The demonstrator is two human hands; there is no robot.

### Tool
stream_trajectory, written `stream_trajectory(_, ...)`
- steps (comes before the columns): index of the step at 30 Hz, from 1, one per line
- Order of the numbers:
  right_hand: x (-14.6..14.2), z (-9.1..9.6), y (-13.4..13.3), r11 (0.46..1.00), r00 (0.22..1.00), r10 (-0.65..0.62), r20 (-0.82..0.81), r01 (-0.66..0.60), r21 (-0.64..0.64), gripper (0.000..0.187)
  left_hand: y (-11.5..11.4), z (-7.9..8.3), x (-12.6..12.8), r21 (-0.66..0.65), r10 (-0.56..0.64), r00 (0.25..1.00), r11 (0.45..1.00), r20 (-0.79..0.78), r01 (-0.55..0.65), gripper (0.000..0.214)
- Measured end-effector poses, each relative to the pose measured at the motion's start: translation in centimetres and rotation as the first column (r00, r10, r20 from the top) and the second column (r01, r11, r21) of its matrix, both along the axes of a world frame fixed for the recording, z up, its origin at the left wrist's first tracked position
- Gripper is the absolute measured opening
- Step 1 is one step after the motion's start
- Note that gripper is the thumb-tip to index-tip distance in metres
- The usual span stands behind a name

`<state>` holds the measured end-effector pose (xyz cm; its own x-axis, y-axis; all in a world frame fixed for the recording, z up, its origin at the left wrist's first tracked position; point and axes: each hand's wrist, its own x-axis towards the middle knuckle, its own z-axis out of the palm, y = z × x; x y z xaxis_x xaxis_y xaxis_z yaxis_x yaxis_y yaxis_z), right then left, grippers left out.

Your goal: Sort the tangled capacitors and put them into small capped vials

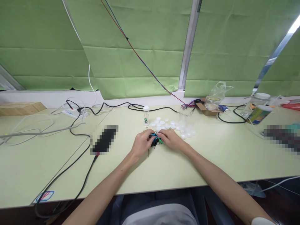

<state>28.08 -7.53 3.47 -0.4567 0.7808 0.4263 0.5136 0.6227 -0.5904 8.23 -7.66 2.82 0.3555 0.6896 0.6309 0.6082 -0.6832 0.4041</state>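
My left hand (142,143) is closed at the left side of a small heap of blue, black and green parts (155,142), with thumb and fingers pinched at its blue pieces. From the right, my right hand (172,139) meets it, fingertips pressed together at the heap's upper edge. What exactly the right fingers grip is too small to tell. Thin wire-like pieces stick out below the heap. Just beyond my hands stands a clear vial (146,116) with a white cap and a green part inside. Several white round caps (161,122) lie scattered behind my right hand.
Clear plastic tubes (185,120) lie among the caps. A blurred black device (104,139) with a cable is at left. A cardboard box (206,110), a tilted labelled jar (259,115), black cables and wooden blocks (22,108) line the back of the table (131,175).
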Motion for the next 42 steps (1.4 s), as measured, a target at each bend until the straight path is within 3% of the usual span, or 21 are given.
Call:
stream_trajectory(10,-0.02,-0.22,-0.33,0.996,0.997,0.014,-0.082,-0.022,-0.09,0.031,0.07,-0.1,-0.1,0.019,-0.003,1.0,1.0,0.008,0.003,0.01)
stream_trajectory(15,0.07,-0.29,-0.13,0.998,0.998,0.023,-0.058,-0.026,-0.051,0.022,-0.02,-0.01,-0.03,0.019,-0.01,1.0,1.0,0.006,0.01,0.008)
stream_trajectory(24,-0.03,0.1,-0.15,0.998,1.0,0.002,-0.009,-0.002,-0.058,0.043,-0.1,0.08,0.03,0.004,-0.006,1.0,1.0,0.004,0.006,0.009)
stream_trajectory(28,0.01,-0.01,-0.33,0.996,0.999,-0.006,-0.042,0.002,-0.094,0.029,-0.03,-0.01,-0.05,0.008,-0.012,1.0,1.0,0.014,0.012,0.009)
stream_trajectory(36,0.03,-0.07,-0.4,0.995,0.997,0.018,-0.071,-0.025,-0.096,0.021,0.04,-0.13,-0.1,0.028,-0.02,1.0,0.999,0.02,0.019,0.006)
stream_trajectory(42,0.02,0.05,-0.12,0.999,1.0,0.004,-0.014,-0.005,-0.053,0.038,-0.12,0.1,0.0,0.001,-0.01,1.0,1.0,-0.003,0.01,0.008)
